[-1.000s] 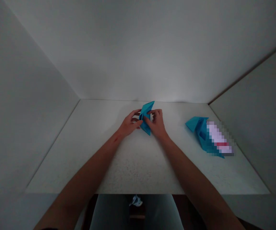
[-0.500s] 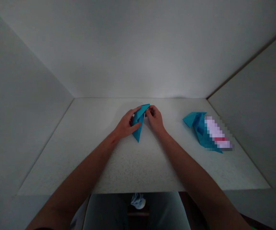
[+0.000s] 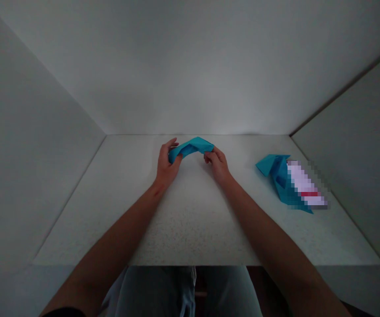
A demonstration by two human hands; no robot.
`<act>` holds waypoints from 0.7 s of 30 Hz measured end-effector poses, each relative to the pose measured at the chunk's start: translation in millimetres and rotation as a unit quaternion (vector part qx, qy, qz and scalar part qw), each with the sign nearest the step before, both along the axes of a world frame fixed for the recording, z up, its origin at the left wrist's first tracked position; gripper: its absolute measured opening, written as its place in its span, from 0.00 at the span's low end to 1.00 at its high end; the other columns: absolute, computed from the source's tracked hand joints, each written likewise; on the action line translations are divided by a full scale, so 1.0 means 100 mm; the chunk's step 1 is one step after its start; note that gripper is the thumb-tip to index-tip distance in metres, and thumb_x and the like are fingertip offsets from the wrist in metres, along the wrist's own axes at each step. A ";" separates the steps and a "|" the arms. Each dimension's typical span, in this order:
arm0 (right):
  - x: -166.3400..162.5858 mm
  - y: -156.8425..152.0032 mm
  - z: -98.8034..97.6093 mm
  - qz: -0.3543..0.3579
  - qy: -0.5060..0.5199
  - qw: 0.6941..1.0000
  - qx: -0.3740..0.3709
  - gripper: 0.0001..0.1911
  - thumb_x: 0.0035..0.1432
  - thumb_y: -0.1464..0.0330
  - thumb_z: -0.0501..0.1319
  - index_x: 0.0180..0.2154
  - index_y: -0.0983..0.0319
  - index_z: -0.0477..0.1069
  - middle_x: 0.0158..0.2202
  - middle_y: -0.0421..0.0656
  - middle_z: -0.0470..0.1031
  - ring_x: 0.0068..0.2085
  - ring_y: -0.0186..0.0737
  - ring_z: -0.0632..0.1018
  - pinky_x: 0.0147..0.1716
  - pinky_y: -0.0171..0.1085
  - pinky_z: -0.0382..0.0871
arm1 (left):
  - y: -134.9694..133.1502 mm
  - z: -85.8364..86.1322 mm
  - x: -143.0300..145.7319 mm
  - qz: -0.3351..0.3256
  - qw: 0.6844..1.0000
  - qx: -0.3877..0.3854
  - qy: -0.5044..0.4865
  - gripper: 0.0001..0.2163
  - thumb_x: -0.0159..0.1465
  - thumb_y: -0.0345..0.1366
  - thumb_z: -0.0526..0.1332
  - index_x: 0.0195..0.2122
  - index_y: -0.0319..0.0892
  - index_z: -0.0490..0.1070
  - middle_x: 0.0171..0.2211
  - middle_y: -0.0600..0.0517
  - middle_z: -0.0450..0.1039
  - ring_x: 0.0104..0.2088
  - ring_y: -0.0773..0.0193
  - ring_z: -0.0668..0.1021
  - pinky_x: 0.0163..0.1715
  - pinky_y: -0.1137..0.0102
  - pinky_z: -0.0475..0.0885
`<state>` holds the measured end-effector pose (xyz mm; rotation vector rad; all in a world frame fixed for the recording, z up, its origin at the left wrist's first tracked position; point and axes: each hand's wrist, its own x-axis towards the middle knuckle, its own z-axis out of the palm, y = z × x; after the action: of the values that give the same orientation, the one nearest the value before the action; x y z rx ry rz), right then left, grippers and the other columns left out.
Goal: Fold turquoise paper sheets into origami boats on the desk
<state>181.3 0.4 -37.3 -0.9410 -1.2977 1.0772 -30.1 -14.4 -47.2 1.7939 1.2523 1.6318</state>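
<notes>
A folded piece of blue paper (image 3: pixel 194 144) is held between my two hands near the back of the white table. It arches up in the middle, with a hollow fold facing me. My left hand (image 3: pixel 167 163) grips its left end, the thumb in front and the fingers behind. My right hand (image 3: pixel 218 162) pinches the right end between thumb and bent fingers. To the right lies another folded blue paper piece (image 3: pixel 278 180), apart from both hands; a pixelated patch hides its right side.
The white table (image 3: pixel 190 229) is bounded by a back wall (image 3: pixel 190 79) and side walls on the left (image 3: pixel 27 145) and right (image 3: pixel 358 145). Its front edge is just above my lap, where my jeans (image 3: pixel 153 290) show.
The held paper has turned from pointing toward me to lying crosswise. My left hand has shifted left and rotated upright; my right hand now pinches the paper's right end.
</notes>
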 end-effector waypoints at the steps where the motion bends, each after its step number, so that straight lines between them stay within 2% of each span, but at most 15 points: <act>1: 0.00 0.00 -0.01 -0.005 -0.001 1.000 -0.003 0.15 0.60 0.55 0.63 0.27 0.55 0.67 0.25 0.35 0.65 0.28 0.36 0.67 0.33 0.39 0.65 | 0.00 0.02 -0.02 0.008 1.000 0.012 0.003 0.23 0.71 0.37 0.66 0.67 0.49 0.70 0.59 0.44 0.75 0.59 0.54 0.79 0.59 0.56 0.76; 7: -0.01 0.01 -0.02 -0.017 0.010 0.999 -0.028 0.17 0.57 0.52 0.65 0.26 0.55 0.68 0.24 0.36 0.66 0.28 0.36 0.66 0.32 0.39 0.64 | -0.04 0.16 -0.10 0.044 0.995 0.056 0.067 0.18 0.66 0.28 0.66 0.56 0.48 0.79 0.52 0.47 0.78 0.53 0.57 0.81 0.53 0.61 0.80; 11: 0.00 0.03 -0.02 -0.018 0.062 0.997 -0.039 0.17 0.54 0.53 0.66 0.24 0.56 0.68 0.24 0.37 0.67 0.28 0.36 0.67 0.30 0.38 0.61 | -0.02 0.15 -0.12 0.058 0.992 0.059 0.096 0.21 0.62 0.23 0.62 0.52 0.49 0.83 0.52 0.48 0.78 0.54 0.56 0.80 0.53 0.60 0.81; 17: 0.03 0.02 0.00 -0.025 0.103 0.994 -0.039 0.19 0.51 0.53 0.67 0.21 0.56 0.65 0.21 0.36 0.60 0.27 0.36 0.65 0.28 0.39 0.62 | 0.00 0.11 -0.13 0.068 0.991 0.021 0.113 0.22 0.64 0.22 0.61 0.54 0.49 0.81 0.53 0.47 0.77 0.53 0.56 0.80 0.48 0.63 0.82; 21: 0.02 0.01 0.03 -0.008 0.140 0.989 -0.043 0.21 0.50 0.52 0.68 0.18 0.56 0.64 0.20 0.36 0.60 0.25 0.35 0.66 0.27 0.39 0.63 | 0.00 0.09 -0.08 0.065 0.982 0.018 0.179 0.23 0.68 0.25 0.63 0.63 0.49 0.76 0.58 0.44 0.74 0.59 0.52 0.78 0.61 0.54 0.78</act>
<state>183.4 1.2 -34.3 -0.8282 -1.0183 1.2131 -38.5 -14.0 -37.8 2.1371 1.5293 1.4466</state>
